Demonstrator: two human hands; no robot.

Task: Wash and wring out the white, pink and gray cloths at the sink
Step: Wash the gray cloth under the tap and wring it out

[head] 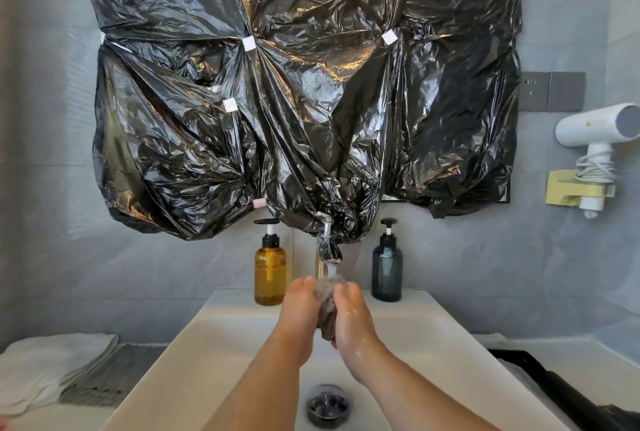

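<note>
The left hand (299, 306) and right hand (351, 313) were clenched round the bunched, sodden gray cloth (327, 314) under the running chrome tap (327, 252), so a slack wet grip could have dropped it into the white rectangular sink (207, 344), or splashed water outward.

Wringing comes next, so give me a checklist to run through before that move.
1. Gray cloth gripped by left hand and right hand: ok.
2. Cloth under the running faucet: ok.
3. Cloth held over the sink, so drips fall inside: ok.
4. Drain open: cannot tell.
5. Cloth rinsed clean: cannot tell.
6. White cloth lying apart, left of the sink: ok.
</note>
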